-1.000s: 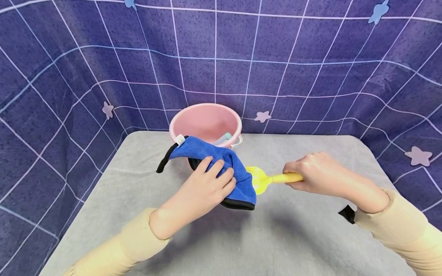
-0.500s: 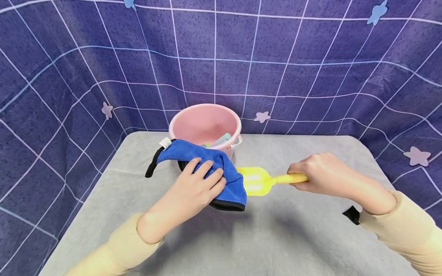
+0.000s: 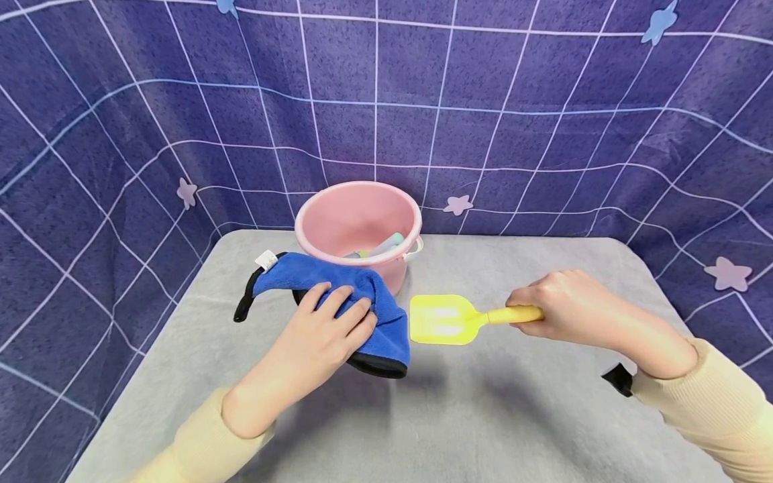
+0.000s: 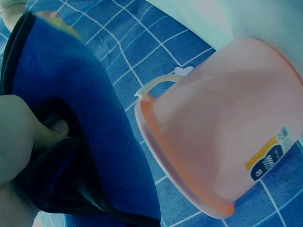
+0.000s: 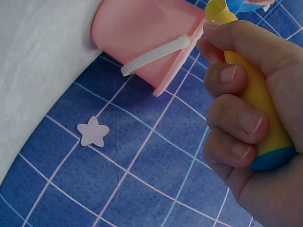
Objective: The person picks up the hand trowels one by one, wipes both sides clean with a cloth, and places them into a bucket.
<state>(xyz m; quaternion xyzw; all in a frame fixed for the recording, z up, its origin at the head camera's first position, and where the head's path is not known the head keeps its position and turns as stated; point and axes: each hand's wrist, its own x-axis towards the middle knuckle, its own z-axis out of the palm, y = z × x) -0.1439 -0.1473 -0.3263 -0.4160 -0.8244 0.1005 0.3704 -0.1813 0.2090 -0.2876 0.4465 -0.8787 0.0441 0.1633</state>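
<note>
Left hand [image 3: 323,332]: fingers curled into the blue cloth [image 3: 362,315], gripping it just left of the shovel's blade.
Right hand [image 3: 564,305]: wrapped round the handle.
Shovel [image 3: 449,318]: long axis runs left-right, blade towards the cloth, a small gap between.
Bucket [image 3: 359,215]: behind the cloth, on the table [image 3: 483,416].

The bucket [image 3: 359,221] stands at the table's [image 3: 483,416] back edge, near the middle. The cloth [image 3: 338,295] lies before it, toward the left edge; the toy shovel [image 3: 449,319] lies just right of the cloth, its handle pointing to the right edge
</note>
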